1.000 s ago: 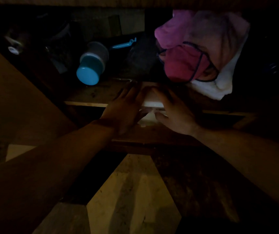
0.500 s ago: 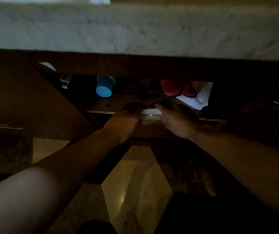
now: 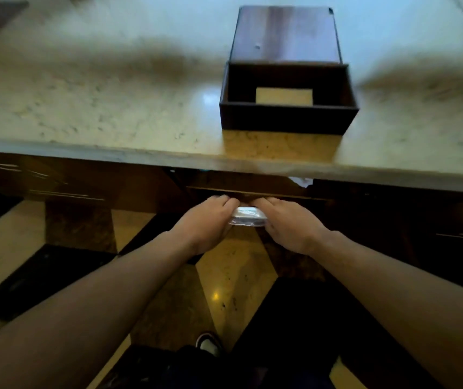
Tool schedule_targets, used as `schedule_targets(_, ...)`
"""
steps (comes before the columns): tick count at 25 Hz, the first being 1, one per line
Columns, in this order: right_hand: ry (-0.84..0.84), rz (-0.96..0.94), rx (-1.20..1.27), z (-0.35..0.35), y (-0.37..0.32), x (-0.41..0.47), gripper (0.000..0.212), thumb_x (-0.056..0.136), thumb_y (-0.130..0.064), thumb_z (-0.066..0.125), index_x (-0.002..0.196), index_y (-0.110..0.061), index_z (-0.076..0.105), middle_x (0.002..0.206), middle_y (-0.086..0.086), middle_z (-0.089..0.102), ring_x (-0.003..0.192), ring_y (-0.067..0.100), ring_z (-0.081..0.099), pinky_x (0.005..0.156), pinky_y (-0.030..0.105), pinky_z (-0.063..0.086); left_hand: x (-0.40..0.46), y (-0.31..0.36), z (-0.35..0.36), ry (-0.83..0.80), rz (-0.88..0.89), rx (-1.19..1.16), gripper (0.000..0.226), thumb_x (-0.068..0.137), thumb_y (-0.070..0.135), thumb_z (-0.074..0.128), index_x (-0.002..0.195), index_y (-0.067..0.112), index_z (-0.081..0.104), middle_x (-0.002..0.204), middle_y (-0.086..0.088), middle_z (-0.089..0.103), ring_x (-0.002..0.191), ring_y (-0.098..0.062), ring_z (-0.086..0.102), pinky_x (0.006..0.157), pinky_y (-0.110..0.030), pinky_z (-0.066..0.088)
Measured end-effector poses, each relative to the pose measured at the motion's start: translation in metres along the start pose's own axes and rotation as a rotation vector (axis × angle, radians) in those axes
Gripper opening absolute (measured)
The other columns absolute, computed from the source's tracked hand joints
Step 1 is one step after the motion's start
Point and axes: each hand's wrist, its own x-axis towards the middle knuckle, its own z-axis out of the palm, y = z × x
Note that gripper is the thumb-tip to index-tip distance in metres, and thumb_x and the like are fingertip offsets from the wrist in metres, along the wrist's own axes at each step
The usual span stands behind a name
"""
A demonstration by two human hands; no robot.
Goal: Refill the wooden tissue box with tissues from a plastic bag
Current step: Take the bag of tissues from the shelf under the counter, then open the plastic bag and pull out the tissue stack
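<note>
A dark wooden tissue box [image 3: 289, 119] stands open on the marble counter, near its front edge; through the slot in its bottom panel the marble shows. Behind it lies the box's flat wooden panel [image 3: 286, 35]. Below the counter edge, my left hand [image 3: 206, 223] and my right hand [image 3: 289, 223] hold a clear plastic bag of white tissues [image 3: 248, 217] between them, one hand at each end. The bag hangs in the air in front of the cabinet, and most of it is hidden by my fingers.
The marble counter [image 3: 112, 108] runs across the upper half of the view, with its front edge above my hands. Dark wooden cabinet fronts [image 3: 84, 186] sit under it. The floor has dark and yellow stone tiles [image 3: 233, 276]. My shoe [image 3: 209, 343] shows below.
My hands have drawn the tissue bag out of the dark cabinet shelf and toward me. The view has lifted from the cabinet's inside to the counter top and the wooden box.
</note>
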Motion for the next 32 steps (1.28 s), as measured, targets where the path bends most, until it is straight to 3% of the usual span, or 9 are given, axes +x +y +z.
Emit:
schedule_targets(3,0.089,-0.070,0.008,-0.065,-0.022,-0.022,0.044,0.090,-0.017,0.060,0.132,-0.027,0.052,0.127,-0.003,0.064,0.111,0.018,0.062,0.092,0.031,0.048,-0.015,0.023,-0.064,-0.010,0.009,-0.011,0.034,0.096,0.024,0.059,0.129,0.019,0.055,0.126,-0.003,0.063,0.111,-0.018,0.061,0.094,-0.036,0.054)
schedule_targets(7,0.185,-0.132,-0.066,-0.153,-0.036,-0.034,0.038,0.087,-0.015,0.061,0.125,-0.020,0.058,0.118,0.007,0.068,0.103,0.028,0.065,0.079,0.034,0.046,-0.017,0.052,-0.147,-0.002,0.011,-0.010,0.026,0.099,0.025,0.054,0.124,0.015,0.055,0.120,-0.008,0.065,0.104,-0.024,0.064,0.090,-0.041,0.055)
schedule_targets(10,0.240,-0.157,-0.097,-0.222,-0.045,-0.040,0.040,0.085,-0.015,0.060,0.125,-0.016,0.060,0.117,0.010,0.068,0.100,0.032,0.067,0.078,0.039,0.053,-0.011,0.082,-0.207,0.061,0.012,0.014,0.028,0.099,0.022,0.056,0.124,0.010,0.057,0.118,-0.014,0.066,0.098,-0.029,0.064,0.084,-0.041,0.054)
schedule_targets(15,0.326,-0.187,-0.095,-0.297,-0.057,-0.058,0.044,0.084,-0.010,0.060,0.128,-0.017,0.060,0.116,0.009,0.070,0.097,0.031,0.066,0.073,0.033,0.049,-0.008,0.112,-0.274,0.141,0.031,0.083,0.027,0.100,0.017,0.053,0.124,0.005,0.054,0.117,-0.020,0.065,0.097,-0.039,0.063,0.078,-0.047,0.052)
schedule_targets(19,0.371,-0.245,-0.044,-0.322,-0.063,-0.067,0.054,0.082,-0.004,0.062,0.131,-0.025,0.057,0.099,0.003,0.069,0.080,0.022,0.060,0.064,0.026,0.036,-0.010,0.121,-0.293,0.171,0.041,0.088,0.026,0.100,0.020,0.055,0.121,0.005,0.055,0.118,-0.017,0.066,0.095,-0.036,0.064,0.077,-0.045,0.053)
schedule_targets(22,0.368,-0.259,-0.066,-0.323,-0.063,-0.056,0.044,0.085,-0.008,0.061,0.128,-0.017,0.061,0.107,0.011,0.073,0.082,0.021,0.061,0.068,0.031,0.039,-0.010,0.114,-0.292,0.172,0.028,0.097,0.028,0.100,0.024,0.056,0.121,0.005,0.054,0.115,-0.017,0.067,0.093,-0.035,0.064,0.076,-0.046,0.054)
schedule_targets(27,0.390,-0.295,-0.061,-0.317,-0.063,-0.018,0.032,0.090,-0.013,0.058,0.121,-0.022,0.062,0.105,0.013,0.075,0.086,0.034,0.069,0.068,0.036,0.050,-0.001,0.067,-0.288,0.188,-0.037,-0.023,0.031,0.103,0.030,0.051,0.120,0.005,0.057,0.111,-0.019,0.069,0.091,-0.037,0.064,0.070,-0.039,0.048)
schedule_targets(32,0.298,-0.146,-0.004,-0.314,-0.065,0.048,0.020,0.089,-0.015,0.065,0.107,-0.012,0.075,0.097,0.014,0.078,0.084,0.031,0.070,0.070,0.035,0.054,0.022,-0.006,-0.275,0.158,-0.119,-0.251,0.034,0.101,0.034,0.053,0.123,0.010,0.060,0.109,-0.017,0.070,0.091,-0.034,0.064,0.076,-0.041,0.052)
